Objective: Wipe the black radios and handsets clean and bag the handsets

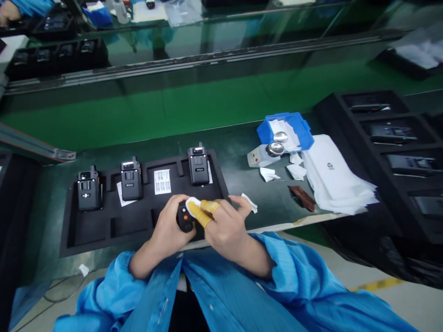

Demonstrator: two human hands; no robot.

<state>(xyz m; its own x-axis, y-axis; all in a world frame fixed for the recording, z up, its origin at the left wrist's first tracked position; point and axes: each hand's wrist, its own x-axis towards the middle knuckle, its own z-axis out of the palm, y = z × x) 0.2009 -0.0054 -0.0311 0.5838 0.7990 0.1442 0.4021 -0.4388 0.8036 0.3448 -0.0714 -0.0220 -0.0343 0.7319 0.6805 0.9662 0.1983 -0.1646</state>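
Observation:
My left hand (170, 228) is closed around a black two-way radio (184, 217), whose end with an orange button faces up. My right hand (224, 226), with yellow finger cots on two fingers, presses a folded white wipe (192, 202) against the radio's upper edge. Both hands are over the near edge of a black foam tray (134, 226). Three more radios rest in that tray: one at the left (89, 190), one beside it (131, 180) and one at the right (198, 165). A white label sheet (162, 181) lies between them.
To the right are a blue bin (300, 127) of white wipes, a dispenser bottle (261, 157) with a metal top, crumpled wipes (296, 172), a brown wrapper (302, 198) and white bags (334, 175). Further right, a foam tray (372, 115) holds radios. A co-worker's hand (9, 13) shows top left.

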